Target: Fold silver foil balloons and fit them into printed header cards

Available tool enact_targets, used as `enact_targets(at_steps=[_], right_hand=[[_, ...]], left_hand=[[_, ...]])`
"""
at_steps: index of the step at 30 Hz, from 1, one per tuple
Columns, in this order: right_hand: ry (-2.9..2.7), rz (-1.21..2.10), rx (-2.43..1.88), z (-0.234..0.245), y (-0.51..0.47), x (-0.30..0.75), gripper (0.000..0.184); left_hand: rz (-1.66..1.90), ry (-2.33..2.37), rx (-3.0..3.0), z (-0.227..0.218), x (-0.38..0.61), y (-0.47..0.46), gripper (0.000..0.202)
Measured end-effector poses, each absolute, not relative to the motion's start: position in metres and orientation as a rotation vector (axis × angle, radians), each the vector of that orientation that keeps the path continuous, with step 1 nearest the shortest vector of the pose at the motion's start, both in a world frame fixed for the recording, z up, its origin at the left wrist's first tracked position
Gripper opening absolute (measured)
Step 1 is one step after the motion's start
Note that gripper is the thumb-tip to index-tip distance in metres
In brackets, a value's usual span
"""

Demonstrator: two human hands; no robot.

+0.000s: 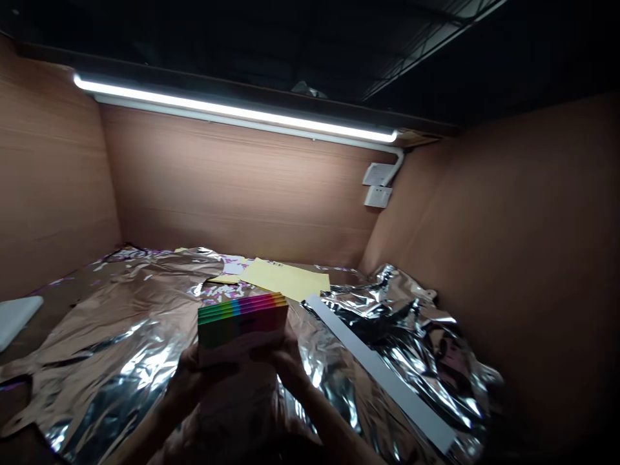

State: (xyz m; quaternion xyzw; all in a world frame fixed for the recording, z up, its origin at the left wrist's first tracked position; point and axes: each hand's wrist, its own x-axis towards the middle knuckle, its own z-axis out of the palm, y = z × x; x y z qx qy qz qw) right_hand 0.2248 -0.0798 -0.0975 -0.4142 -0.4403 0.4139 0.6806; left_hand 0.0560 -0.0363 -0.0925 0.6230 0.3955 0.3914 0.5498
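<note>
Both hands hold up a rainbow-coloured stack [242, 323] of several thin layers, running from green at the left through blue and magenta to orange at the right. My left hand [194, 368] grips its lower left side, and my right hand [283, 355] its lower right side. The fingers are dark and partly hidden, but both hands are closed on the stack. Beneath it spreads crumpled shiny silver foil [145, 349]. To the right of my right hand, a long white strip [382, 374] lies slantwise on the foil.
Yellow sheets [290, 278] lie behind the stack, among small white and pink scraps [217, 294]. A white flat piece [17, 320] is at the far left. Brown panels [232, 187] enclose the table, with a lit tube [237, 113] above and a wall socket [378, 196] at the right.
</note>
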Motion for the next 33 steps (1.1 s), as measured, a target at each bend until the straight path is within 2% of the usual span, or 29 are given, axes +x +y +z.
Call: enact_targets(at_steps=[5, 9, 12, 22, 33], right_hand=[[-0.869, 0.892, -0.962, -0.100, -0.072, 0.230, 0.036], [-0.814, 0.931, -1.002, -0.096, -0.073, 0.241, 0.038], [-0.766, 0.943, -1.074, -0.097, -0.072, 0.251, 0.039], [-0.645, 0.882, -1.222, -0.122, -0.055, 0.267, 0.049], [-0.802, 0.839, -1.465, -0.132, -0.046, 0.262, 0.036]], left_hand=[[0.853, 0.803, 1.517, -0.084, 0.060, -0.024, 0.033], [0.718, 0.538, 1.203, -0.084, 0.073, -0.022, 0.046], [0.680, 0.514, 1.026, -0.089, 0.087, -0.023, 0.053], [0.504, 0.698, 0.998, -0.093, 0.122, 0.000, 0.040], [0.527, 0.686, 0.776, -0.130, 0.120, 0.013, 0.027]])
